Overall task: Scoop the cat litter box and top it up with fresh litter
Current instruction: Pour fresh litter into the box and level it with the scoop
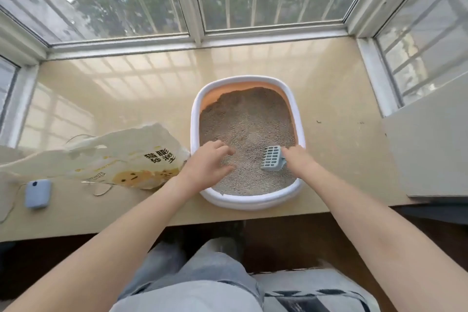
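Note:
A white-rimmed litter box [196, 119] with orange inner walls sits on the beige windowsill, filled with grey litter [248, 121]. My right hand [300, 161] grips the handle of a grey-blue slotted scoop [272, 158], whose head lies on the litter near the box's right front. My left hand [210, 163] hovers over the near left part of the litter, fingers loosely spread and holding nothing. A cream litter bag [121, 159] with printed characters lies on its side just left of the box.
The windowsill [126, 88] is bordered by barred windows at the back and both sides. A small blue device [37, 193] with a cable lies at the left front. A grey panel [430, 149] stands at the right. My legs are below the sill's front edge.

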Demonstrator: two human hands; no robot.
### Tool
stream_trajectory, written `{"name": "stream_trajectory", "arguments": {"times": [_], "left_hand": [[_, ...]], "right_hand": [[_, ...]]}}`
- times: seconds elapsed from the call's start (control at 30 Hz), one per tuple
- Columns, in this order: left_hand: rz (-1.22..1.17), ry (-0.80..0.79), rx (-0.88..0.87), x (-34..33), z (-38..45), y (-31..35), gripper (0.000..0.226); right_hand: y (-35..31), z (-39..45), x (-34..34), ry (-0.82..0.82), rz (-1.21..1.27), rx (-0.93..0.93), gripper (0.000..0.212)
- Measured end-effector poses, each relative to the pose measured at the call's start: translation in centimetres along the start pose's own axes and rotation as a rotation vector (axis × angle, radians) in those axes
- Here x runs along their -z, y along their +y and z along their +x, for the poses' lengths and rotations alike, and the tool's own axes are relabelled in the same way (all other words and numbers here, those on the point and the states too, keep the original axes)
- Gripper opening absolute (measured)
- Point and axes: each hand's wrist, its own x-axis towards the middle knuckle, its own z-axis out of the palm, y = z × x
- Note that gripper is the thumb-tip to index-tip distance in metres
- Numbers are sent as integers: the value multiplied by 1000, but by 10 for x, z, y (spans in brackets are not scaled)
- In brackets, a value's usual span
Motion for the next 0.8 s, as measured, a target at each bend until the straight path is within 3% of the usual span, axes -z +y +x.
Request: {"name": "stream_trajectory", "arguments": {"times": [0.13, 0.27, 0.43, 0.53, 0.7, 0.8], "left_hand": [[-3, 0, 17, -4, 1, -2, 29], [-21, -10, 13, -5, 3, -6, 28], [-93, 18, 58, -3, 3, -11, 25], [-109, 49, 72, -4, -2, -15, 26], [-141, 87, 130, -5, -10, -20, 29], [-142, 73, 120, -6, -16, -25, 33]], "right_hand": [[-10, 10, 4, -97, -103, -53, 47], [-17, 17, 23, -27, -311, 53, 49], [-19, 17, 66, -10, -332, 88, 32], [-17, 24, 88, -8, -173, 44, 20], [-34, 58, 84, 87, 367, -30, 33], [-63, 70, 60, 172, 539, -113, 46]]}}
